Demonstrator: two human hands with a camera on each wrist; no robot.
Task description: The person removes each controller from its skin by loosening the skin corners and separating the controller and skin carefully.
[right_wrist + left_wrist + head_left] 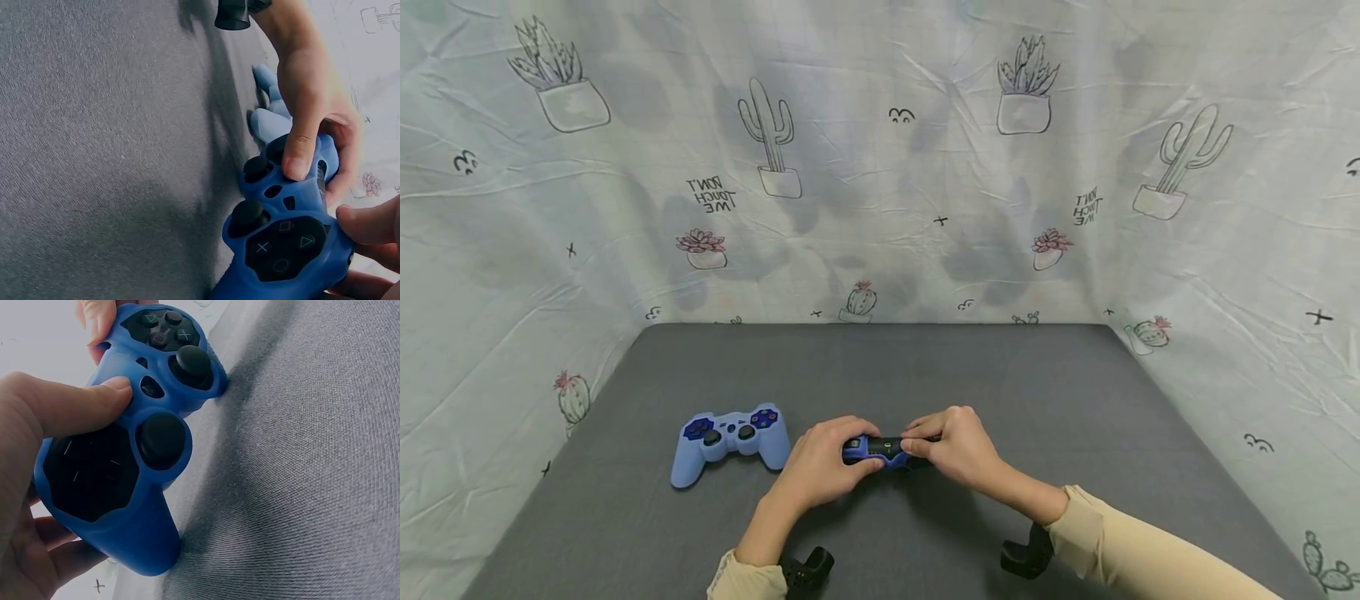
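Both hands hold a dark blue game controller [883, 450] upright on its edge on the grey table top [880, 367], near the front middle. My left hand [827, 458] grips its left end, with the thumb [75, 406] lying across the face above the left stick. My right hand [955, 446] grips the right end, its fingers [369, 225] curled beside the symbol buttons. The controller's black sticks and pads show through its blue skin [125, 456] [284, 244]. A second, light blue controller [730, 437] lies flat to the left, untouched.
A cloth printed with cacti [880, 167] walls the table at the back and both sides. A black wrist mount sits on each forearm [805, 571] [1026, 554]. Bare grey surface lies behind and to the right of the hands.
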